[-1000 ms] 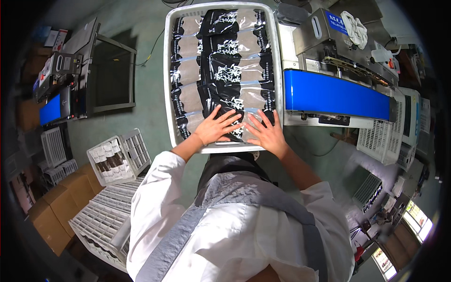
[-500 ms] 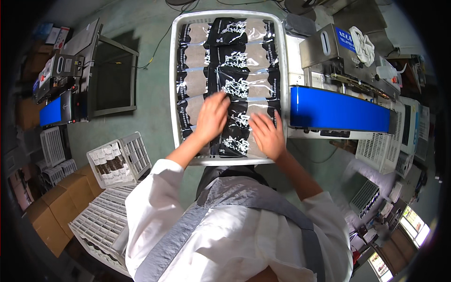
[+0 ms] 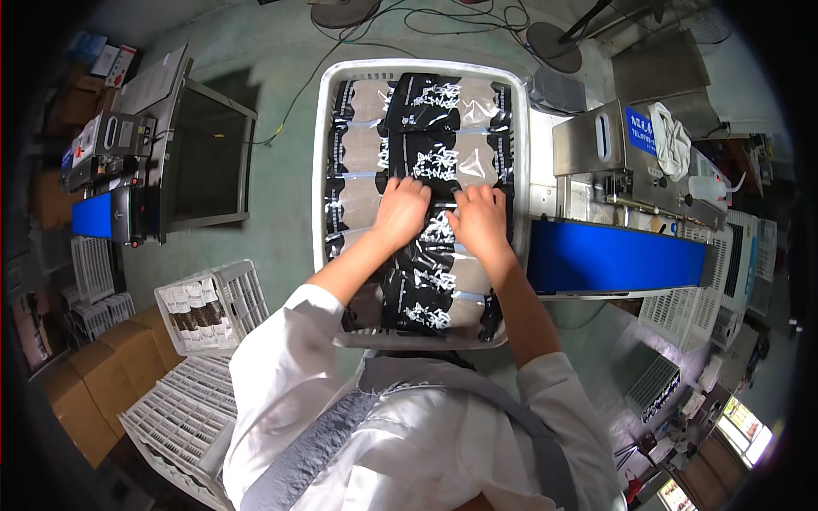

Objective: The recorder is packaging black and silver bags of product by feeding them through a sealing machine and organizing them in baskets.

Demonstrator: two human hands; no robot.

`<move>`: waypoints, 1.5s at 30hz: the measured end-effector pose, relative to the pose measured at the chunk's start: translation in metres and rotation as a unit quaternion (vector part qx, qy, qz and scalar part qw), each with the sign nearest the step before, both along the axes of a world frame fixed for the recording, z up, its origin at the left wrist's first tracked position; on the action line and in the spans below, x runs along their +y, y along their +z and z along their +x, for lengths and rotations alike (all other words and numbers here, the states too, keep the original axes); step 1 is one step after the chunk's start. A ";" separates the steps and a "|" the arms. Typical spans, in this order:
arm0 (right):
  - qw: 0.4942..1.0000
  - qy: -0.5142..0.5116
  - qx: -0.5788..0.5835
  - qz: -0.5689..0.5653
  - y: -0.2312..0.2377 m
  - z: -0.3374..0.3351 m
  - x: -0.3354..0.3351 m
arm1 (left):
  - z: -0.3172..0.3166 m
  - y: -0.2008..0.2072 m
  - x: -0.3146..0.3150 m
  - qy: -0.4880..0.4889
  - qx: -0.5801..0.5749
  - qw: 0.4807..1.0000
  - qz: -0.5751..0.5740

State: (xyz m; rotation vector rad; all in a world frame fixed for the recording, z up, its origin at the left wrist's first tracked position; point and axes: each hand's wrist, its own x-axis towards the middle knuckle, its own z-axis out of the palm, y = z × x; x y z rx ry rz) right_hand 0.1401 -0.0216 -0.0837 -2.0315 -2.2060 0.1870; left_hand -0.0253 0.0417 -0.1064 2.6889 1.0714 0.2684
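A white plastic crate (image 3: 320, 170) stands before me, packed with two columns of black-and-clear plastic packets with a pale brownish content. Over the middle of the crate, my left hand (image 3: 404, 209) bends its fingers down onto a packet (image 3: 439, 226) in the right column. Beside it my right hand (image 3: 480, 220) curls over the same packet, its thumb toward the left hand. Both hands appear to grip the packet by its far side; the fingertips are partly hidden. Farther away, another packet (image 3: 436, 162) in that column lies overlapping its neighbours.
To the right, a machine with a blue conveyor belt (image 3: 613, 255) adjoins the crate. A similar machine (image 3: 111, 145) stands at the left beside a metal frame table (image 3: 209, 170). Lower left are a crate of packets (image 3: 200, 311), stacked white crates (image 3: 183, 409) and cardboard boxes (image 3: 102, 383). Cables (image 3: 434, 21) lie on the floor ahead.
The view has tilted, so the crate sits lower in the picture. Both hands have moved farther along the right column, and the right hand's spread fingers have curled onto a packet.
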 end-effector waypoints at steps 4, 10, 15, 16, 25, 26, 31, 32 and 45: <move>0.998 0.049 0.009 -0.046 0.018 -0.004 0.010 | -0.021 0.003 -0.020 -0.014 -0.077 0.996 0.037; 0.998 0.041 0.056 0.005 0.023 0.007 0.011 | -0.030 0.011 -0.025 -0.016 -0.131 0.991 0.033; 0.998 0.003 0.044 0.047 -0.004 0.012 0.015 | -0.017 -0.009 -0.011 0.043 -0.168 0.985 -0.019; 0.997 -0.022 0.048 0.061 -0.012 0.013 0.018 | -0.012 -0.014 -0.001 0.063 -0.183 0.980 -0.055; 0.995 -0.069 0.061 0.048 -0.017 0.009 0.030 | -0.037 0.005 0.115 0.293 -0.304 0.905 -0.050; 0.992 -0.049 0.048 0.109 -0.011 0.005 0.036 | -0.040 0.006 0.116 0.302 -0.299 0.903 -0.061; 0.998 -0.007 -0.009 0.062 -0.009 -0.011 0.060 | -0.037 0.004 0.118 0.269 -0.251 0.930 -0.019; 0.996 -0.024 -0.079 -0.027 -0.032 0.001 0.056 | -0.023 0.007 0.126 0.232 -0.244 0.941 -0.020; 0.999 -0.008 0.003 0.033 -0.011 0.004 0.017 | 0.110 -0.028 0.165 -0.082 0.092 0.990 0.068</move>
